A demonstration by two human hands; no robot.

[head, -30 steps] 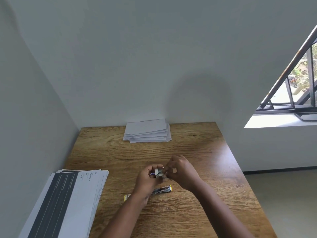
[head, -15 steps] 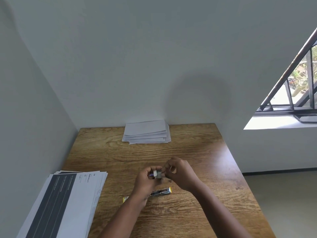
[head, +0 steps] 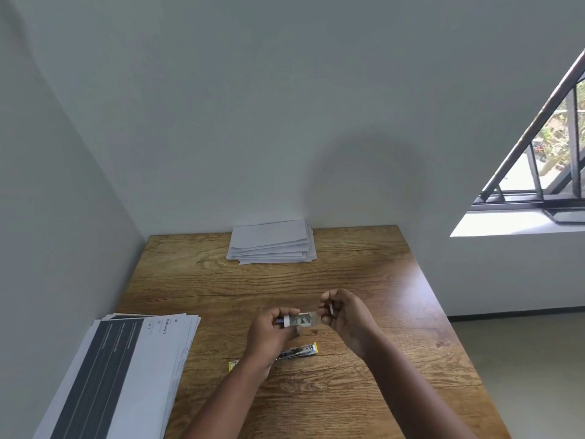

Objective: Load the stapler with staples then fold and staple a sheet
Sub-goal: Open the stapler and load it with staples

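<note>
Head view of a brown wooden table [head: 364,280] set into a corner of pale grey walls. Both hands are raised just above the middle of the table. The left hand [head: 272,331] curls its fingers round the left end of a small white-and-grey staple box [head: 300,320], which lies level between the two hands. The right hand [head: 345,315] has its fingers curled, the fingertips pinching the right end of the same box; a small white piece shows between its fingers, too small to identify. On the table directly below the hands lies a small metal stapler with yellow ends [head: 297,352], lying flat, its left part hidden by the left wrist; whether it is open cannot be told. A stack of printed sheets with a dark band [head: 120,375] rests at the left front edge, well apart from the stapler. A pile of folded plain white sheets [head: 272,242] lies at the far edge against the wall. A dark-framed window [head: 544,172] opens at the right.
</note>
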